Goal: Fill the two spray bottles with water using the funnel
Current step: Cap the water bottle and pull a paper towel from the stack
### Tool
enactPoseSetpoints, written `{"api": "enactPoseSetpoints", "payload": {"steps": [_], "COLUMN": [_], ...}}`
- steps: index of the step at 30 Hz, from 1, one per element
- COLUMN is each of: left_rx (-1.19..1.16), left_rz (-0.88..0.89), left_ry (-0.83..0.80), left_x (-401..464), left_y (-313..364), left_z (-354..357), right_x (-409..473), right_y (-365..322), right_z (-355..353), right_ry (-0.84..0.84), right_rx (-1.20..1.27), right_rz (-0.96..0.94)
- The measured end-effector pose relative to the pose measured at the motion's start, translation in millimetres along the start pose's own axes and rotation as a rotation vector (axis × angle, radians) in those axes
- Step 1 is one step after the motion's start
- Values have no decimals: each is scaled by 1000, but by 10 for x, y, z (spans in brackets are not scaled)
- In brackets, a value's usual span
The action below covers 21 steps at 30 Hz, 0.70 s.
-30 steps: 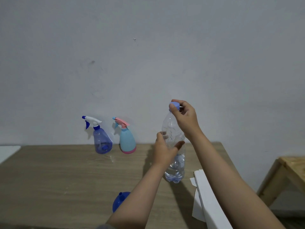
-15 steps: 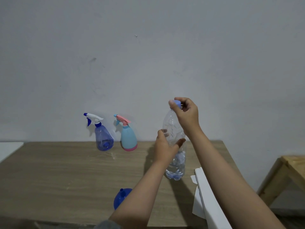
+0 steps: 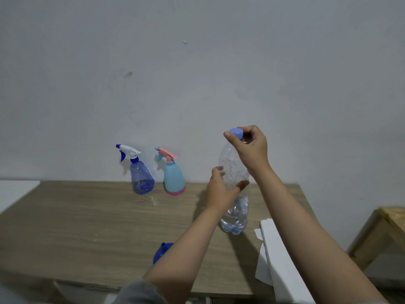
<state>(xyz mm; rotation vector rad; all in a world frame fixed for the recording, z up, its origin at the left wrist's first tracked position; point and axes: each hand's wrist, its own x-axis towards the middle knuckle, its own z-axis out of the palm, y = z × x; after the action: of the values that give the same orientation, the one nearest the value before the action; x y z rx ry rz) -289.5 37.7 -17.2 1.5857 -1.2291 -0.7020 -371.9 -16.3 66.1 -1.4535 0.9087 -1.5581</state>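
Little has shifted as the right hand (image 3: 252,148) keeps pinching the cap (image 3: 236,133), left hand (image 3: 221,189) wrapped round the bottle (image 3: 235,207) beneath, still uncapping; next, seat the funnel (image 3: 161,252), sprayers (image 3: 141,176) unopened beyond the fingers.

translucent blue spray bottle (image 3: 142,176), pale blue-and-pink spray bottle (image 3: 174,178), blue funnel (image 3: 161,252)
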Motion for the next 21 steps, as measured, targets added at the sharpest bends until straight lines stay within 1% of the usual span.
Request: {"api": "enactPoseSetpoints", "payload": {"steps": [4, 6, 9, 11, 15, 18, 21], "left_rx": [119, 125, 136, 192, 311, 341, 357], "left_rz": [6, -11, -56, -119, -233, -276, -324], "left_ry": [-128, -134, -70, -33, -92, -131, -159], "left_x": [-47, -123, -319, -480, -799, -905, -890], "left_y": [-62, -214, -607, -926, -1441, -1668, -1794], "left_z": [-184, -343, -664, -876, -1194, -1309, -1345], "right_x": [-113, -245, -540, -761, -1114, -1231, -1282], "right_y": [122, 283, 626, 903, 1333, 1518, 1602], "right_z": [-17, -45, -106, -145, -185, -176, -131], "right_ry": [4, -12, -8, 0, -36, -41, 10], "right_rx": [-113, -187, -198, -219, -270, -339, -343], "right_rz": [-116, -144, -75, -4, 195, 247, 255]}}
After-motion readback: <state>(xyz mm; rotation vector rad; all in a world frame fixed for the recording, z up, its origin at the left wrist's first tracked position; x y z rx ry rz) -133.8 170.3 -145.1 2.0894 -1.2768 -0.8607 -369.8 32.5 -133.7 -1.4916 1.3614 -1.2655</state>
